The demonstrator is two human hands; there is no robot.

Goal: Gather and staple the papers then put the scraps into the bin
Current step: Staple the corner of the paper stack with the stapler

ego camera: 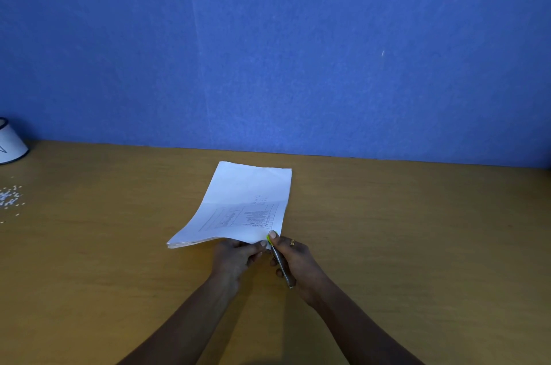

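Observation:
A stack of white papers (241, 203) lies on the wooden table (387, 230), its top sheet printed with a table. My left hand (235, 257) pinches the near right corner of the stack from below. My right hand (298, 260) grips a slim stapler (281, 266) with a yellow-green tip, and that tip sits on the same corner of the papers. Small white paper scraps (10, 199) are scattered at the far left of the table. A white bin (10, 142) with a dark rim stands at the left edge, partly out of frame.
A blue wall (298, 51) rises straight behind the table's back edge. Bare wood stretches to the right of the papers and between the papers and the scraps.

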